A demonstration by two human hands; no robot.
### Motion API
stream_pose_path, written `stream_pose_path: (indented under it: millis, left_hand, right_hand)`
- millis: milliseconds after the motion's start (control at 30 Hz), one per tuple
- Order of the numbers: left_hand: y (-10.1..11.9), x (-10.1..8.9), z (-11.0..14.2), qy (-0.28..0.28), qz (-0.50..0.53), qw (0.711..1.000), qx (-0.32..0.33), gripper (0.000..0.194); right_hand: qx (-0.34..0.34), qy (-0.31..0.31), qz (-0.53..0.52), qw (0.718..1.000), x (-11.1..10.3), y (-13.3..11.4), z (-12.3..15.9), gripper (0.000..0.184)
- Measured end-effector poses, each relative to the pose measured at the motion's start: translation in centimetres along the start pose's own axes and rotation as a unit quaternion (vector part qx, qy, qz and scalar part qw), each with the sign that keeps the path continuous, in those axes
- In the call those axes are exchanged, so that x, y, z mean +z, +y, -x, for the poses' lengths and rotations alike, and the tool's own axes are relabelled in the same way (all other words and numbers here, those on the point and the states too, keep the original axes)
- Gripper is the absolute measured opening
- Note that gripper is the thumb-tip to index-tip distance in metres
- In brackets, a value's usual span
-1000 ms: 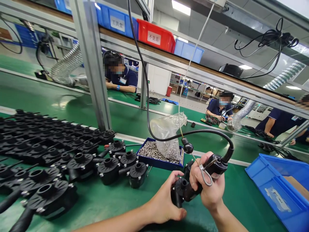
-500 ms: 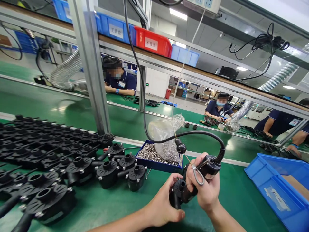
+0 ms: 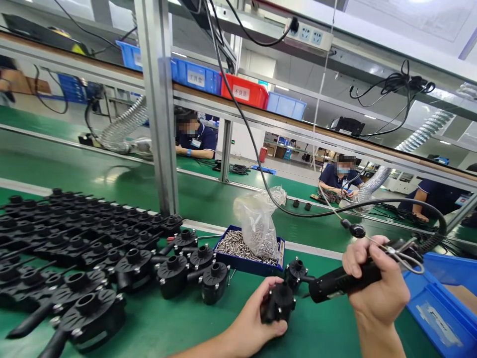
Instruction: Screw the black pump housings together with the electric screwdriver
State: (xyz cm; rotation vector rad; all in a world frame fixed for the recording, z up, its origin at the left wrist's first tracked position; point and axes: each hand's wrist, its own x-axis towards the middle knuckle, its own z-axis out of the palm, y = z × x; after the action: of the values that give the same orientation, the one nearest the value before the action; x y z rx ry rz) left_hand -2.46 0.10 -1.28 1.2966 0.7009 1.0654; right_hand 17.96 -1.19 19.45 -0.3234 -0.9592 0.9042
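Note:
My left hand (image 3: pixel 257 318) is wrapped round a black pump housing (image 3: pixel 280 302) low over the green bench. In my right hand (image 3: pixel 380 283) is a black corded electric screwdriver (image 3: pixel 337 284), tilted so its tip points left and down toward the housing, apart from it. A thin wire with a black toggle runs up from the screwdriver, and a thick black cable leaves its rear end. Just behind the held housing stands another black pump housing (image 3: pixel 297 272). The blue tray of screws (image 3: pixel 238 248), with a clear plastic bag (image 3: pixel 258 223) lying on it, is beyond my left hand.
Rows of black pump housings (image 3: pixel 93 238) fill the left of the bench (image 3: pixel 167 328). A blue bin (image 3: pixel 443 298) stands at the right. A metal post (image 3: pixel 156 109) and shelf with bins (image 3: pixel 244 92) rise ahead. Co-workers (image 3: pixel 341 176) sit beyond.
My right hand has moved right with the screwdriver, away from the housing, and tipped it toward level. My left hand still holds the housing. The view has shifted.

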Motion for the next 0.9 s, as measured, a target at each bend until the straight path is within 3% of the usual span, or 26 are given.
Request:
stream_pose_path:
  millis: [167, 300, 367, 433, 533, 633, 700, 833, 900]
  left_hand:
    - [-0.1, -0.7, -0.5, -0.014, 0.146, 0.989, -0.033, 0.088]
    - [-0.3, -0.7, 0.4, -0.148, 0.122, 0.978, -0.076, 0.087]
    - [-0.7, -0.4, 0.8, -0.168, 0.078, 0.981, -0.05, 0.089]
    - [-1.1, 0.0, 0.8, -0.138, -0.038, 0.989, 0.035, 0.075]
    - [-2.2, 0.6, 0.2, -0.09, -0.216, 0.962, 0.141, 0.064]
    - [-3.9, 0.9, -0.3, -0.109, -0.187, 0.973, 0.081, 0.084]
    - [-4.9, 0.7, -0.4, -0.11, -0.172, 0.977, 0.054, 0.084]
    - [-4.4, -0.8, -0.8, 0.032, -0.255, 0.956, 0.141, 0.079]
    - [-3.2, -1.6, -1.1, 0.077, -0.268, 0.951, 0.134, 0.083]
  right_hand:
    - [-0.015, 0.02, 0.007, 1.0, -0.5, -0.6, -0.5, 0.026]
    - [-0.017, 0.009, 0.016, 1.0, -0.2, -0.4, -0.2, 0.022]
    - [-0.021, 0.004, 0.014, 1.0, -0.2, -0.8, -0.2, 0.021]
    - [-0.034, -0.002, 0.015, 0.999, -0.2, -1.2, -0.2, 0.02]
    - [-0.087, 0.009, 0.056, 0.995, -0.6, -0.7, -0.6, 0.022]
    - [-0.162, 0.051, 0.155, 0.973, -1.8, 2.2, -1.8, 0.031]
    - [-0.149, 0.048, 0.211, 0.965, -2.9, 5.2, -3.0, 0.039]
    - [-0.087, 0.02, 0.218, 0.972, -4.4, 10.5, -4.7, 0.049]
    - [-0.047, -0.008, 0.216, 0.975, -4.4, 11.9, -4.6, 0.051]
